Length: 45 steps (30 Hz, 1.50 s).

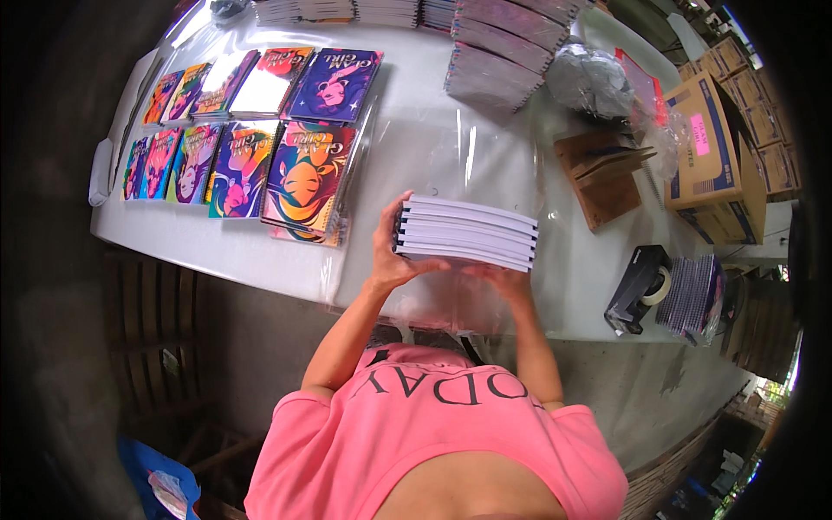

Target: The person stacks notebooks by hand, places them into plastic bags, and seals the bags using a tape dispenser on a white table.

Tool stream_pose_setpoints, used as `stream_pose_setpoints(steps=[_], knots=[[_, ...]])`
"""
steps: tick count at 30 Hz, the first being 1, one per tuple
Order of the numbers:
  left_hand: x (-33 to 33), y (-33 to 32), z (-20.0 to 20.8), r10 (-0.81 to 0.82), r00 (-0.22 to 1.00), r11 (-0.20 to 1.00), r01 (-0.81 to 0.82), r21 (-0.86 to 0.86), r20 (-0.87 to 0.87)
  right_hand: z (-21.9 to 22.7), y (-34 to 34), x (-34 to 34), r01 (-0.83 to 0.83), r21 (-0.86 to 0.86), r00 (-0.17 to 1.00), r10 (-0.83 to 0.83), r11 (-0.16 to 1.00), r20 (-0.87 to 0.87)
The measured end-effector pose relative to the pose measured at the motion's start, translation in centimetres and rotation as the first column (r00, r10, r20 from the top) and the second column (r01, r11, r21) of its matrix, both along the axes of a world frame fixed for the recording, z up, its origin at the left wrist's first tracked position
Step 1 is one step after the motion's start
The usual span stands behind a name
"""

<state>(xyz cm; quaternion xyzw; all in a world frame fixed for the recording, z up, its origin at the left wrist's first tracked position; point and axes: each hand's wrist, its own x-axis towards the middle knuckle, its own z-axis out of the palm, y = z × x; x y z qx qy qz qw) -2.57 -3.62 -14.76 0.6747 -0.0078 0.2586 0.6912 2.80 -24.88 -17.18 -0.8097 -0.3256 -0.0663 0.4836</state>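
Clock taken from the stack of notebooks, 12 being the table's far side; stack sits over the near edge of the table, pale page edges up, can't tell if it rests or is lifted. Left hand wraps the 9 o'clock end, fingers round the far side, thumb along the near face, clamped on the stack. Right hand grips around 5 o'clock, thumb along the near side, other fingers mostly hidden. Handling, my guess: fairly heavy, stiff as a block, loose between books, so layers could slide or fan; covers probably slick, page corners easy to dent. Best hold is both short ends, palms squeezing, with fingers underneath; avoid pulling on the bindings. Around it: rows of colourful notebooks toward 10 o'clock, a tall notebook pile near 12, crumpled plastic near 2, cardboard box between 2 and 3, tape dispenser at 4.
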Motion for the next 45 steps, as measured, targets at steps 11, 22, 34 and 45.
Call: stream_pose_setpoints(steps=[11,22,34,45], knots=[[0.7,-0.5,-3.9,0.148,0.982,0.980,-0.130,0.152,-0.113,-0.1,1.1,0.5,0.051,0.005,0.985,-0.049,0.999,-0.164],[-1.3,2.6,-6.6,0.646,0.704,0.429,-0.014,0.903,-0.296,3.5,2.2,7.0,0.179,0.041,0.349,-0.025,0.983,-0.937],[-0.3,3.6,0.1,0.368,0.907,0.798,-0.194,0.571,-0.206,2.9,2.1,7.3,0.105,0.002,0.345,-0.035,0.995,-0.938],[-2.4,2.9,-6.8,0.590,0.770,0.225,0.132,0.965,-0.243,2.4,2.0,7.3,0.107,0.020,0.369,-0.021,0.994,-0.929]])
